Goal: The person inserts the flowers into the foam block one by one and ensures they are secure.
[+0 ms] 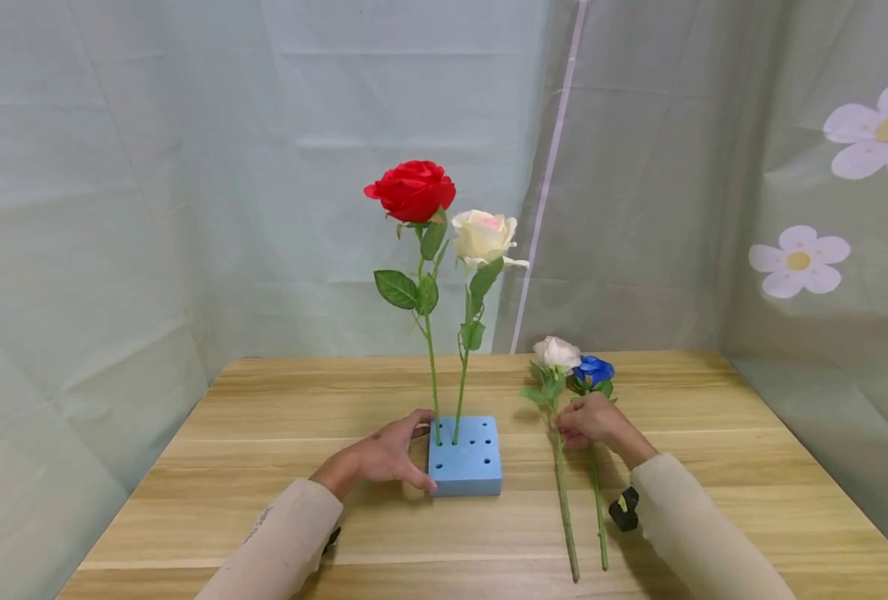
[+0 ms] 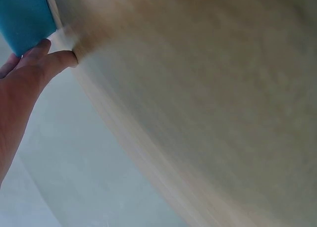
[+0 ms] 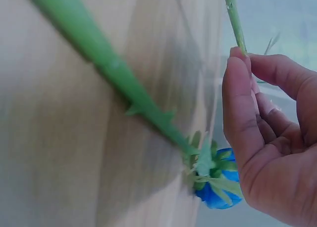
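Observation:
A light blue block [image 1: 465, 471] with several holes holds a red rose [image 1: 414, 192] and a cream rose [image 1: 483, 237] upright in its left part. My left hand [image 1: 390, 450] grips the block's left side, thumb at the front corner and fingers towards the back. In the left wrist view, fingertips meet the blue block [image 2: 27, 19]. On the right, my right hand [image 1: 594, 419] pinches the stem of a pale white rose [image 1: 558, 354] between thumb and fingers; the right wrist view shows this green stem [image 3: 235, 24]. Its lower end slants towards the front of the table.
Beside the white rose lies a blue rose [image 1: 592, 371], its stem [image 1: 598, 508] passing under my right hand. The wooden table [image 1: 264, 433] meets hanging curtains [image 1: 324, 208] at the back and sides. A dark strapped device [image 1: 624, 508] sits at my right wrist.

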The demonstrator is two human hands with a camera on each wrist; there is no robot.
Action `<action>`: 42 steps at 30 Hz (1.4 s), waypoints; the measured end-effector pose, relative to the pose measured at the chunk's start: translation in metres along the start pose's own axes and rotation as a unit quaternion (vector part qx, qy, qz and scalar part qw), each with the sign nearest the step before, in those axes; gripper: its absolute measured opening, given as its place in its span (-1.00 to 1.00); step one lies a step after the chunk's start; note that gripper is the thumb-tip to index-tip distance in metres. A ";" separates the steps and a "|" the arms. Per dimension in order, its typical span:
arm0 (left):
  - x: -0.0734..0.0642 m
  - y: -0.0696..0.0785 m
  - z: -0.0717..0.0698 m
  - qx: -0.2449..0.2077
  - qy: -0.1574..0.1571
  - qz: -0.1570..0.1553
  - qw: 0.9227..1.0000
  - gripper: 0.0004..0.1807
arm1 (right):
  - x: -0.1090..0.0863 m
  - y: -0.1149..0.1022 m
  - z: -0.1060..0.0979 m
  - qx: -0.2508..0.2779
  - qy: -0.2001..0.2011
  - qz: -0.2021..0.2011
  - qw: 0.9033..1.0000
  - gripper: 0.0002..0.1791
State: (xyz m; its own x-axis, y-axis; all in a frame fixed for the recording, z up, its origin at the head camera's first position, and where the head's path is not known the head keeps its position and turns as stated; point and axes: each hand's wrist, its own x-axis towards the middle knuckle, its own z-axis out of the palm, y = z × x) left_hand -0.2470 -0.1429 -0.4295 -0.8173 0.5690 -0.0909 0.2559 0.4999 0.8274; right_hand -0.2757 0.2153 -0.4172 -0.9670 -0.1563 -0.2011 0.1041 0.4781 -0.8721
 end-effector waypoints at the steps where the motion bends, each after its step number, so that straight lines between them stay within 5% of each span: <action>1: 0.000 0.000 0.000 0.000 0.001 0.000 1.000 0.16 | -0.001 -0.002 0.000 0.003 -0.002 -0.003 1.000 -0.80; 19: -0.001 0.000 0.000 -0.004 0.003 0.007 1.000 0.13 | -0.016 -0.031 -0.009 0.018 0.019 -0.082 0.996 -0.73; 42: 0.000 -0.001 0.000 0.002 -0.001 0.006 1.000 0.15 | -0.028 -0.063 -0.006 0.002 0.062 -0.123 0.990 -0.66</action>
State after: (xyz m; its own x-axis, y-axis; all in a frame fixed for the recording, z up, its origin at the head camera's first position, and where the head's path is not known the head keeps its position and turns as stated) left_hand -0.2472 -0.1437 -0.4302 -0.8134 0.5761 -0.0811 0.2679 0.4946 0.8268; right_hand -0.2562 0.1947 -0.3541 -0.9842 -0.1606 0.0743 -0.1382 0.4347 -0.8899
